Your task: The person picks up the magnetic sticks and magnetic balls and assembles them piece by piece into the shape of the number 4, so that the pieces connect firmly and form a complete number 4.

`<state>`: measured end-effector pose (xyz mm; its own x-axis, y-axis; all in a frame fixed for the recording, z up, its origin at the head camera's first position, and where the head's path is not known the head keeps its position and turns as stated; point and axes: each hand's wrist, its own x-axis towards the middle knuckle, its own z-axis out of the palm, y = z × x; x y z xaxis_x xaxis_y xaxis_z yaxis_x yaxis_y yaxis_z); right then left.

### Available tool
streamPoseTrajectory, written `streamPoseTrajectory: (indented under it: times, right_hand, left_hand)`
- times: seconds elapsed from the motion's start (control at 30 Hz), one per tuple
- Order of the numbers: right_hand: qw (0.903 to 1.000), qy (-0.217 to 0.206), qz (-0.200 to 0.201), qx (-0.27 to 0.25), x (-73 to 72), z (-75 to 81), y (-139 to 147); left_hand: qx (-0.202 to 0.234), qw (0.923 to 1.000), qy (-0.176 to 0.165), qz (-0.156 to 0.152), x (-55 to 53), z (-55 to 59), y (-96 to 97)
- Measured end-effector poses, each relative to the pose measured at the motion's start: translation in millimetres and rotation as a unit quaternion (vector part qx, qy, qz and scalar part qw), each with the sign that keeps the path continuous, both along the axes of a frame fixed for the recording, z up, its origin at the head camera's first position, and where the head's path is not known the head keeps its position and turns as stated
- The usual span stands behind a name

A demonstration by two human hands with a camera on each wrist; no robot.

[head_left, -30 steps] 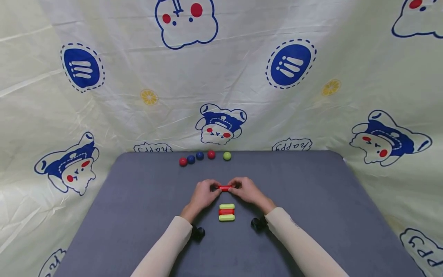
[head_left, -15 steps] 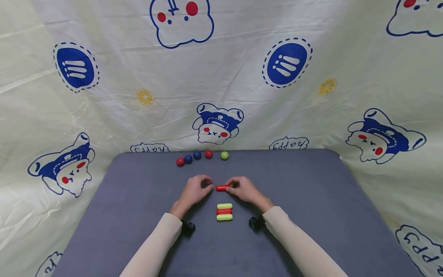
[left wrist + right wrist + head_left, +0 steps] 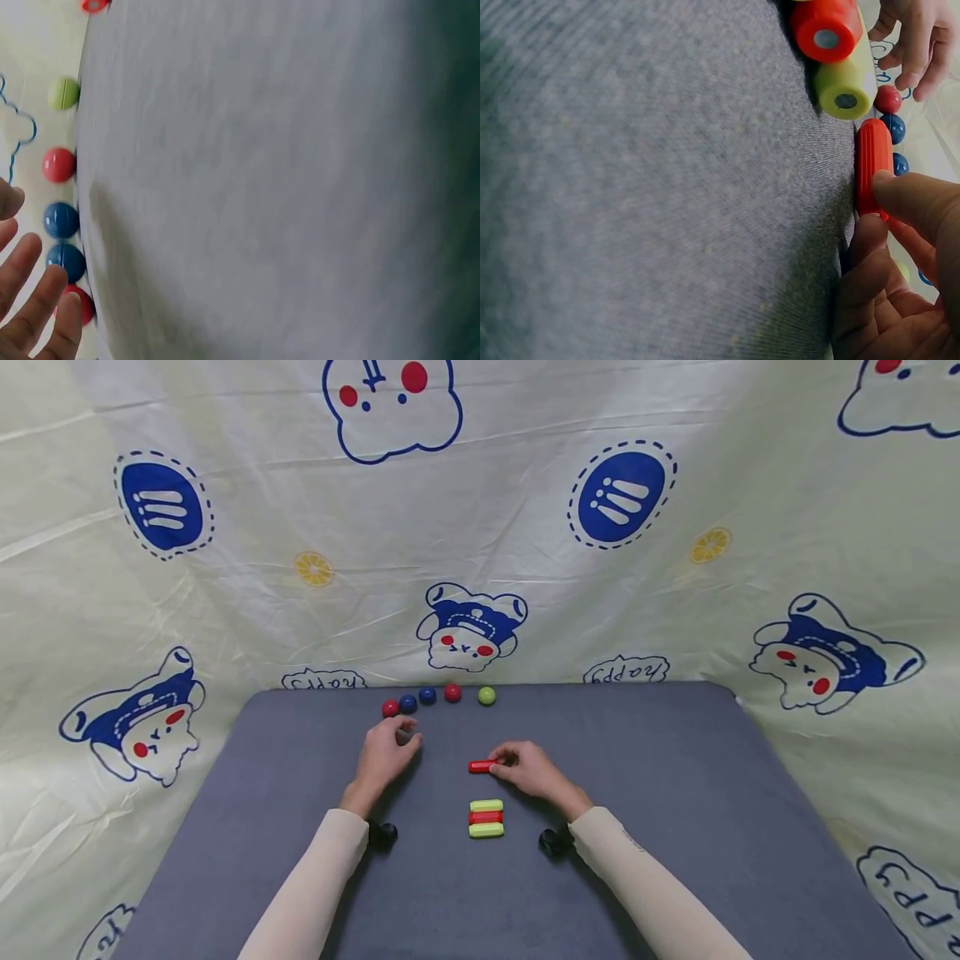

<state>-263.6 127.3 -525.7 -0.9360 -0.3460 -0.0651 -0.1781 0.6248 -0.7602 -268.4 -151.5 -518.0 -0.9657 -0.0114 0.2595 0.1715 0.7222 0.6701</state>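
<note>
In the head view, the person's right hand (image 3: 531,770) pinches one end of a short, grooved red rod (image 3: 481,767) near the middle of the dark grey, cloth-covered table (image 3: 652,752); nearer the person lie three rods side by side, a second red rod (image 3: 486,817) between two yellow-green rods (image 3: 486,831); the left hand (image 3: 386,756), its thumb and fingers parted, is just in front of a glossy red ball (image 3: 391,708), the leftmost in a row with two blue balls (image 3: 427,695), another red ball (image 3: 452,692) and a yellow-green ball (image 3: 487,696).

In the left wrist view, the left fingers spread wide before the balls; whether they touch one cannot be told.

In the right wrist view, the right thumb presses the held rod's side; the neighbouring rods show round grey end spots.
</note>
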Motion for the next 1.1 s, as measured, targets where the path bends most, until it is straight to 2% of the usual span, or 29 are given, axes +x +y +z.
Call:
streamPoseTrajectory:
  times: [0.23, 0.4, 0.6, 0.73, 0.83, 1.1]
  right_hand:
    - [0.9998, 0.013, 0.007, -0.01, -0.3, 1.8, -1]
    - [0.9999, 0.01, 0.007, -0.009, -1.4, 3.8, 0]
    - [1.0, 0.006, 0.003, -0.002, -1.3, 5.0, 0]
    - [1.0, 0.006, 0.004, 0.001, -1.2, 4.8, 0]
    - [1.0, 0.009, 0.002, 0.0, -1.3, 3.9, 1]
    - [0.9998, -0.019, -0.005, -0.005, 1.0, -0.3, 2]
  left_hand:
    - [0.051, 0.9956, 0.063, 0.048, -13.8, -4.3, -16.2]
    - [0.078, 0.9904, 0.083, 0.079, -21.0, -4.6, -19.2]
    - [0.123, 0.9836, 0.078, 0.107, -30.0, -4.6, -23.8]
    - [0.16, 0.9771, 0.065, 0.124, -34.2, -4.9, -26.6]
    - [0.173, 0.9752, 0.05, 0.128, -36.6, -6.0, -27.6]
    - [0.135, 0.9815, 0.012, 0.136, -42.8, -14.1, -24.8]
